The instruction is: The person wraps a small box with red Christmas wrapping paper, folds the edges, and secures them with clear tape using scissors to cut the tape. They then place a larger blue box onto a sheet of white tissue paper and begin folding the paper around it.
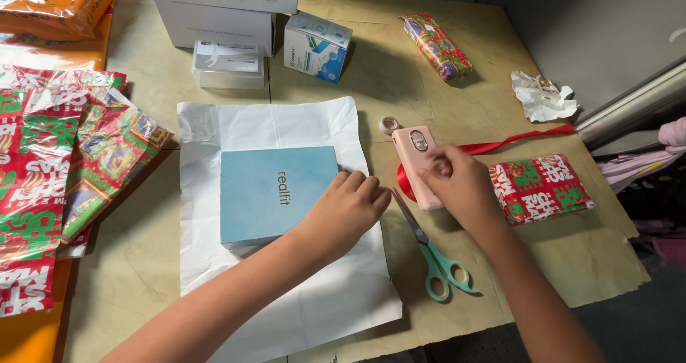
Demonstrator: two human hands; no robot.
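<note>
A flat light-blue box (pixel 275 191) lies on a white sheet of paper (pixel 286 291) spread on the brown-paper-covered table (pixel 143 263). My left hand (pixel 346 209) rests palm down on the box's right edge, fingers together, holding nothing. My right hand (pixel 457 181) grips a pink phone (pixel 414 152) lying just right of the sheet. A small tape roll (pixel 389 125) sits at the phone's top end. Teal-handled scissors (pixel 434 252) lie below the phone, blades pointing up-left.
A wrapped red-and-green parcel (pixel 541 188) lies right of my right hand, with red ribbon (pixel 514 141) behind it. Another wrapped parcel (pixel 436 46), crumpled paper (pixel 542 96), white boxes (pixel 221 20) and a blue-white carton (pixel 318 46) sit at the back. Festive wrapping sheets (pixel 50 170) cover the left.
</note>
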